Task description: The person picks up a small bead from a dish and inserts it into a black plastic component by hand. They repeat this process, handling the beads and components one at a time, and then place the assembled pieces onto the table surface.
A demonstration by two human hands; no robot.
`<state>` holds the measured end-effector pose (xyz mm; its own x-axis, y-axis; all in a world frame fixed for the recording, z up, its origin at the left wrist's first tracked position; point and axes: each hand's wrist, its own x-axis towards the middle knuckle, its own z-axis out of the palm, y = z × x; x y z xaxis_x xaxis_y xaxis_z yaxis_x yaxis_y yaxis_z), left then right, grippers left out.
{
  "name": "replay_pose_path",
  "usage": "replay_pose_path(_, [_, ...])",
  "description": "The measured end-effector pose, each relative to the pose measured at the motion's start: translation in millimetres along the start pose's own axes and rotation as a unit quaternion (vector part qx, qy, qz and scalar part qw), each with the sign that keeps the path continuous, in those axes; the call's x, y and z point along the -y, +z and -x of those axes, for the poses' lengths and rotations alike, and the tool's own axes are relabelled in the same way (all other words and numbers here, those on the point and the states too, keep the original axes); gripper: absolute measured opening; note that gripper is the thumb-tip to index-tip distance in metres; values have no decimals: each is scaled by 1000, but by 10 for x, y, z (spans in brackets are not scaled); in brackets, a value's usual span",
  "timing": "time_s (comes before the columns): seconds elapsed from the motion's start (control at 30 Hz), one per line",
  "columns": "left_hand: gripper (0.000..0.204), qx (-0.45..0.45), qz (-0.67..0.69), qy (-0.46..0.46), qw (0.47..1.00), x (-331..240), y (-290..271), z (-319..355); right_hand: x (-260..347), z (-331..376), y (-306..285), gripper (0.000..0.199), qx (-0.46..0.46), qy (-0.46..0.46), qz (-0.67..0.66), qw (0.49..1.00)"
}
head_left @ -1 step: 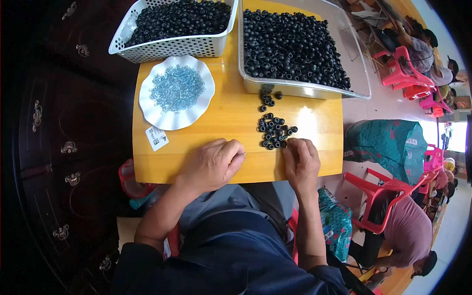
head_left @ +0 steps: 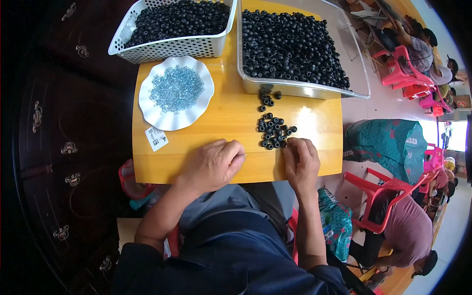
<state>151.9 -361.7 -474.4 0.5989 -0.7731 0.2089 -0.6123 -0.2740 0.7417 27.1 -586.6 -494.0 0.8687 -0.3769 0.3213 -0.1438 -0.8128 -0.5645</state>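
My left hand (head_left: 215, 164) rests on the yellow table, closed with thumb and forefinger pressed together. A tiny pale bit shows at its fingertips, too small to name. At the near edge of a loose pile of small black hollow caps (head_left: 271, 131), my right hand (head_left: 301, 160) has its fingers curled and pressed together. Its fingertips meet the nearest caps; whatever they hold is hidden. To the left, a white scalloped plate (head_left: 148, 109) carries many small clear bluish beads (head_left: 177, 89).
A white perforated basket (head_left: 172, 52) and a clear plastic bin (head_left: 300, 88), both full of black caps, stand at the table's far side. Beside the plate lies a white label (head_left: 156, 138). Teal bags (head_left: 388, 147) and red chairs (head_left: 376, 194) are right; dark drawers (head_left: 69, 147) left.
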Motion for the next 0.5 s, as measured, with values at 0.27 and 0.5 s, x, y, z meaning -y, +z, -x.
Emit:
replay_pose_path(0.27, [10, 23, -20, -4, 1000, -41, 43, 22, 59, -29, -2, 23, 20, -6, 19, 1000])
replay_pose_path(0.5, [10, 29, -27, -4, 999, -87, 95, -22, -66, 27, 56, 20, 1, -21, -11, 1000])
